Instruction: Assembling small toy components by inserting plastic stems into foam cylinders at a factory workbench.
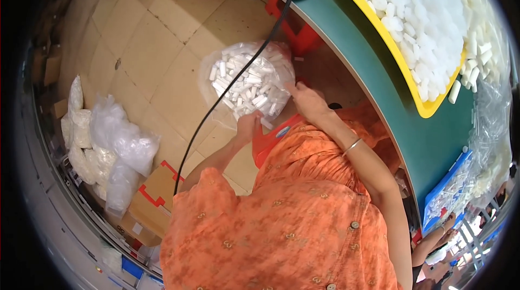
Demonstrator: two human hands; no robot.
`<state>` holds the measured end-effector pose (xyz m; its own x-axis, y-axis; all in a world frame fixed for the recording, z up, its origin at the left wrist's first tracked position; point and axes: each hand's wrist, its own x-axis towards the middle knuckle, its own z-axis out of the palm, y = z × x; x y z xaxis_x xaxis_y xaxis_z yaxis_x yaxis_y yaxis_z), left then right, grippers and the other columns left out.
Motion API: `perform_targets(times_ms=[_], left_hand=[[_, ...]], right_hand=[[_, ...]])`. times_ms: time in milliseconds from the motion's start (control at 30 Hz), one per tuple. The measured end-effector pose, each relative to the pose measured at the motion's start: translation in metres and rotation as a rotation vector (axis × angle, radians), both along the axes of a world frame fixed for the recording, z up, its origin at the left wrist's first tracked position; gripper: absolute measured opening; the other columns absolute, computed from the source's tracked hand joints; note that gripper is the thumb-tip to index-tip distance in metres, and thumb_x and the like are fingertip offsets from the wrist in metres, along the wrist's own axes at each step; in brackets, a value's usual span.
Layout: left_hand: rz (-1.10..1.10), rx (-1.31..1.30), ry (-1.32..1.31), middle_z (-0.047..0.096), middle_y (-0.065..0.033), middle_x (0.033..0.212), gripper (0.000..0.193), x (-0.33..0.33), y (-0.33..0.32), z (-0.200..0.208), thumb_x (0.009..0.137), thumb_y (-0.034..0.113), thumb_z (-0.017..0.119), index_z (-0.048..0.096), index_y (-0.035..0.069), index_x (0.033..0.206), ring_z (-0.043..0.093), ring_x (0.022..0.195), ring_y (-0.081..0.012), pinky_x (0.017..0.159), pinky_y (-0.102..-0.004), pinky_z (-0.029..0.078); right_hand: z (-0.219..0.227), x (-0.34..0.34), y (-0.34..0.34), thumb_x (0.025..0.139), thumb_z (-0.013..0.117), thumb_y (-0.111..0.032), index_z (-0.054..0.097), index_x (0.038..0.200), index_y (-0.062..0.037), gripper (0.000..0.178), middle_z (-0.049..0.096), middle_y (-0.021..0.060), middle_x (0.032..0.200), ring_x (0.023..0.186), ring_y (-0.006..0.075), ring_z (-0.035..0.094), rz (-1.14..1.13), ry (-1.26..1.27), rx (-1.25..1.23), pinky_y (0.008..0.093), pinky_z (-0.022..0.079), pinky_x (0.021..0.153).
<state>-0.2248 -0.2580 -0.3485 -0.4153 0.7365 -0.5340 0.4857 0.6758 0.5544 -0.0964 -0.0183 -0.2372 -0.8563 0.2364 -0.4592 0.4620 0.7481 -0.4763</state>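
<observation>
Touching the clear bag [278, 69], fingers [293, 89] near blue oval label [282, 132].

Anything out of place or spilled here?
Slightly: a white stick lies on the green table, right beside the yellow tray rather than in it, so it looks stray. A black cable also cuts across the view of the clear bag. No obvious damage.

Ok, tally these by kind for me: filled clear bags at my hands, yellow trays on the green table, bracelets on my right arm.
Clear bag of white pieces: 1
Yellow tray: 1
Bracelet: 1
Total: 3
</observation>
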Motion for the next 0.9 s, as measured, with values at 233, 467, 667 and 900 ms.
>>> perform_targets(times_ms=[233,467,667,900], left_hand=[[-0.419,0.392,0.088,0.057,-0.0131,0.068,0.029,0.030,0.000,0.063,0.080,0.013,0.067,0.067,0.013,0.109,0.059,0.068,-0.0336,0.062,-0.0445,0.047],[-0.064,0.414,-0.066,0.059,-0.0163,0.068,0.037,0.024,-0.012,0.032,0.082,0.003,0.061,0.063,0.012,0.117,0.057,0.060,-0.0335,0.060,-0.0404,0.047],[0.360,0.187,-0.456,0.054,-0.0008,0.064,0.022,0.014,-0.016,0.018,0.092,0.000,0.056,0.066,0.005,0.111,0.047,0.056,-0.0071,0.051,-0.0253,0.040],[-0.450,0.523,0.067,0.061,-0.0145,0.063,0.035,0.026,0.003,0.044,0.079,0.004,0.064,0.069,0.013,0.113,0.060,0.056,-0.0280,0.055,-0.0405,0.046]], right_hand=[[0.033,-0.002,-0.018,0.088,0.050,-0.006,0.035,0.149,-0.0288,0.067,0.062,0.0224,0.104,0.094,0.0343,0.067,0.278,-0.052,-0.002,0.0417,0.054,0.078],[-0.016,0.029,-0.012,0.081,0.054,0.001,0.038,0.147,-0.0279,0.073,0.059,0.0238,0.110,0.098,0.0371,0.062,0.178,-0.096,-0.056,0.0441,0.049,0.088],[-0.011,0.026,-0.012,0.080,0.055,0.000,0.036,0.147,-0.0232,0.074,0.058,0.0216,0.109,0.102,0.0368,0.059,0.100,-0.169,-0.126,0.0431,0.049,0.087],[0.018,-0.011,-0.030,0.080,0.058,-0.004,0.035,0.149,-0.0282,0.076,0.063,0.0199,0.102,0.086,0.0295,0.066,0.244,0.176,0.199,0.0398,0.055,0.064]])
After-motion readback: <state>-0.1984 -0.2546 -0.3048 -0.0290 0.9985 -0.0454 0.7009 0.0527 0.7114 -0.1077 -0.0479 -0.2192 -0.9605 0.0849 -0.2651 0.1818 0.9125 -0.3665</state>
